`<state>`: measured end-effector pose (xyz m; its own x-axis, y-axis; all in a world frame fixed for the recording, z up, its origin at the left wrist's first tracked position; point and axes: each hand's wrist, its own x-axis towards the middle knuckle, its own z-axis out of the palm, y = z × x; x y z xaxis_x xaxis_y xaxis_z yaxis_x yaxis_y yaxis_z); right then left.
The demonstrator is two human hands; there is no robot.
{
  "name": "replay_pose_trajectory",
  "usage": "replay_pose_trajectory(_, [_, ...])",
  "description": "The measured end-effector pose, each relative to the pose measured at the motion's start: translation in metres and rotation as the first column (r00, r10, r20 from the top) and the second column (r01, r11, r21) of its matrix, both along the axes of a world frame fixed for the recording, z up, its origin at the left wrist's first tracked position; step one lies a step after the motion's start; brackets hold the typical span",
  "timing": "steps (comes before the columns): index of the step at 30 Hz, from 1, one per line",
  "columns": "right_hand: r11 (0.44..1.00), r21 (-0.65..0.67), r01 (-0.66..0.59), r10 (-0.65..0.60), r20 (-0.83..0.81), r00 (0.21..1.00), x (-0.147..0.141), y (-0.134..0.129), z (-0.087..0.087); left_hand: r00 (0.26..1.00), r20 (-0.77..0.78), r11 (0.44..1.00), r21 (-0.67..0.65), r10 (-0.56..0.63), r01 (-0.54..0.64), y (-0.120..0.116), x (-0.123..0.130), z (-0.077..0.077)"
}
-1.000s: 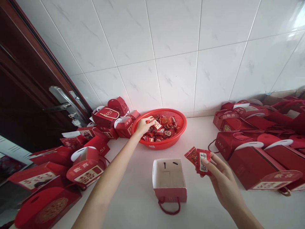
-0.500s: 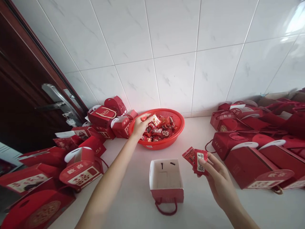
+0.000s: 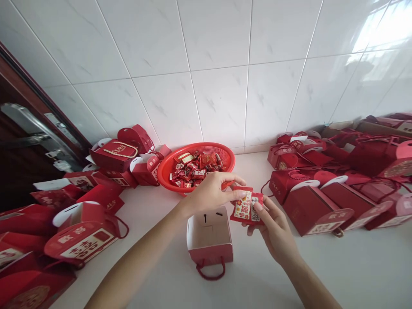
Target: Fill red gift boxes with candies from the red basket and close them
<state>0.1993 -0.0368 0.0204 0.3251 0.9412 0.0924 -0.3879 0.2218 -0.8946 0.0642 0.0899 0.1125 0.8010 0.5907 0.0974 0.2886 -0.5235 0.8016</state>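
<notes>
My left hand (image 3: 215, 189) is closed on a red candy packet (image 3: 242, 205) with a cream, flowered label. That packet overlaps the red packets (image 3: 256, 209) pinched in my right hand (image 3: 273, 223), whose front one has a white label with dark characters. Both hands are just right of and above an open red box (image 3: 210, 254), white inside, with two dark slots and a red cord handle at its near side. Behind them a red plastic basket (image 3: 229, 174) holds many wrapped candies.
Red gift boxes (image 3: 86, 240) crowd the left side near a dark door (image 3: 9, 146). More red boxes (image 3: 317, 206) stand in rows at the right. A white tiled wall (image 3: 219, 98) rises behind the white tabletop (image 3: 257, 274).
My left hand has moved out of the basket, toward the right, with the flowered packet and met my right hand. The view has turned slightly to the right.
</notes>
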Motion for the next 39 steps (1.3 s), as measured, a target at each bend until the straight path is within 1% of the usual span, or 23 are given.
replay_pose_trajectory(3, [1.0, 0.017, -0.025, 0.024, 0.016, 1.0, 0.0, -0.001, 0.002, 0.999, 0.037, 1.0, -0.016, 0.015, -0.014, -0.001, 0.007, -0.002])
replay_pose_trajectory(5, [0.999, 0.037, -0.017, 0.016, 0.015, 1.0, 0.0, 0.0, 0.002, 0.998, 0.059, 0.999, -0.008, 0.035, -0.035, -0.003, 0.008, -0.002])
replay_pose_trajectory(8, [0.998, 0.06, 0.032, -0.03, -0.028, 0.999, 0.0, 0.0, 0.003, 0.993, 0.085, 0.991, 0.097, 0.087, -0.095, -0.007, 0.006, -0.003])
replay_pose_trajectory(11, [0.996, 0.066, 0.055, -0.05, -0.078, 0.996, 0.0, 0.001, 0.004, 0.986, 0.098, 0.963, 0.221, 0.137, -0.156, -0.012, 0.004, -0.003])
replay_pose_trajectory(16, [0.998, 0.054, 0.039, -0.032, -0.122, 0.992, 0.001, 0.0, 0.004, 0.988, -0.02, 0.96, 0.238, 0.154, -0.145, -0.018, 0.008, -0.004])
replay_pose_trajectory(19, [0.998, 0.056, 0.021, -0.014, -0.133, 0.991, 0.0, 0.0, 0.003, 0.992, -0.002, 0.963, 0.243, 0.124, -0.119, -0.022, 0.011, -0.004])
replay_pose_trajectory(21, [0.999, 0.048, 0.007, -0.001, -0.127, 0.992, 0.0, 0.001, 0.003, 0.998, 0.017, 0.978, 0.199, 0.064, -0.066, -0.026, 0.013, -0.003])
replay_pose_trajectory(24, [0.997, 0.061, 0.038, -0.028, -0.151, 0.988, 0.0, 0.001, 0.003, 0.997, 0.072, 0.996, 0.089, -0.019, 0.013, -0.029, 0.011, -0.002])
replay_pose_trajectory(25, [0.996, 0.071, 0.061, -0.048, -0.168, 0.985, 0.001, 0.001, 0.003, 0.996, 0.09, 0.997, 0.073, -0.023, 0.017, -0.03, 0.01, -0.001])
replay_pose_trajectory(27, [0.99, 0.085, 0.113, -0.094, -0.198, 0.976, 0.002, 0.001, 0.003, 0.995, 0.099, 0.995, 0.096, 0.001, -0.011, -0.029, 0.007, 0.0])
replay_pose_trajectory(29, [0.983, 0.094, 0.159, -0.138, -0.203, 0.969, 0.002, 0.001, 0.002, 0.998, 0.057, 0.993, 0.116, 0.013, -0.019, -0.029, 0.004, 0.001])
replay_pose_trajectory(30, [0.979, 0.1, 0.175, -0.152, -0.2, 0.968, 0.002, 0.002, 0.002, 1.0, 0.03, 0.994, 0.105, 0.004, -0.007, -0.029, 0.003, 0.001])
replay_pose_trajectory(32, [0.977, 0.113, 0.182, -0.159, -0.186, 0.97, 0.003, 0.002, 0.001, 1.0, -0.011, 0.999, 0.047, -0.025, 0.025, -0.029, 0.001, 0.002])
replay_pose_trajectory(34, [0.978, 0.117, 0.173, -0.153, -0.159, 0.975, 0.003, 0.002, 0.001, 0.999, -0.021, 0.999, -0.017, -0.05, 0.05, -0.029, 0.0, 0.001])
replay_pose_trajectory(37, [0.979, 0.121, 0.162, -0.15, -0.103, 0.983, 0.002, 0.002, 0.001, 0.998, 0.0, 0.993, -0.101, -0.064, 0.064, -0.027, -0.001, 0.0])
replay_pose_trajectory(39, [0.982, 0.126, 0.141, -0.132, -0.075, 0.988, 0.002, 0.002, 0.0, 0.998, 0.027, 0.988, -0.146, -0.054, 0.057, -0.025, -0.002, 0.0])
